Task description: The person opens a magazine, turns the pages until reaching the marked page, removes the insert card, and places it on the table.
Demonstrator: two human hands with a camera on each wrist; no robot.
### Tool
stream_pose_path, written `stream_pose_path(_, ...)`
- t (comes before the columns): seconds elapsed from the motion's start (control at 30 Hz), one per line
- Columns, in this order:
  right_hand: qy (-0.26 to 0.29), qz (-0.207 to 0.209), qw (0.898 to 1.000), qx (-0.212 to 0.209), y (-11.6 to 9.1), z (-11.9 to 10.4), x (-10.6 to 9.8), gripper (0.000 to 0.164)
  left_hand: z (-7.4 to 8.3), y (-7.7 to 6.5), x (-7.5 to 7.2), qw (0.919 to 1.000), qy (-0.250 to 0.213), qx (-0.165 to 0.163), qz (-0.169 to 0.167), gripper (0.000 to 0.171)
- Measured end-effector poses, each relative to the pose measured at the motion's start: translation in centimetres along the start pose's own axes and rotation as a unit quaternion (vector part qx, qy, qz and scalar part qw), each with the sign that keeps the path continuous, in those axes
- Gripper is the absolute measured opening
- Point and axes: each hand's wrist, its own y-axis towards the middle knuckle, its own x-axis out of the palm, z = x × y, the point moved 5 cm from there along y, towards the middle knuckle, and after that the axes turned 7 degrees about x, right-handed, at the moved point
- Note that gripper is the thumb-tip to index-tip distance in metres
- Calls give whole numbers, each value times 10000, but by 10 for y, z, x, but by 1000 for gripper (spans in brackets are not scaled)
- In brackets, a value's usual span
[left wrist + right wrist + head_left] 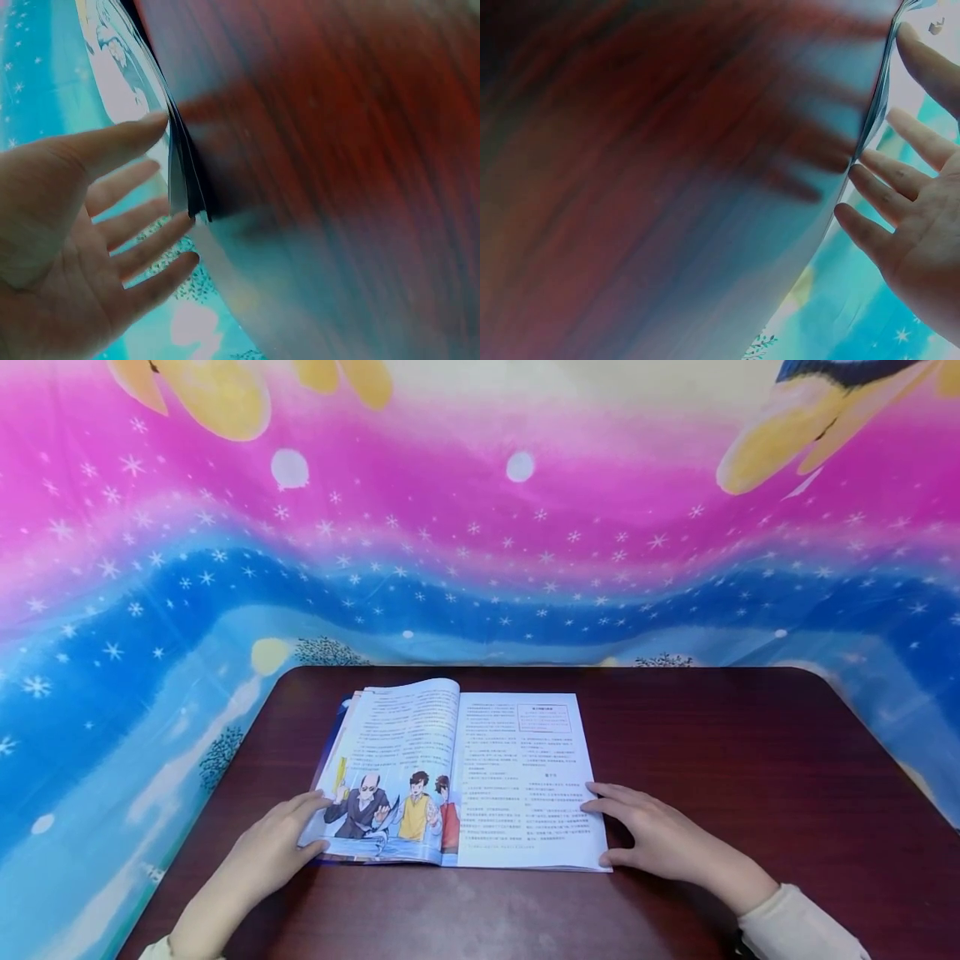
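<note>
An open magazine (525, 785) lies on the dark wooden table, printed text on both pages. Its left page (408, 727) bulges upward near the spine and carries a colour drawing of several figures along the bottom. At the lower left edge is my left hand (273, 843), fingers spread and fairly straight. In the left wrist view the thumb of that hand (82, 217) touches the layered page edges (184, 172). My right hand (660, 835) rests at the lower right edge, its fingertips on the page margin. The right wrist view shows the right hand's fingers (885, 176) extended along the magazine's edge (877, 97).
The reddish-brown table (720, 735) has rounded far corners. Behind and beside it hangs a pink and blue cloth (465, 552) printed with snowflakes. A light sleeve (798, 927) covers the right forearm.
</note>
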Motion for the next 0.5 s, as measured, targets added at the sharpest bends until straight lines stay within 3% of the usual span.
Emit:
stream_pose_path(0.17,-3,1,10000,32,2,0,0,60,-3,1,0,9994,-211,245,-153,51)
stream_pose_path(0.5,-54,50,10000,8,5,0,-1,55,-6,0,3,9989,-311,176,-307,52)
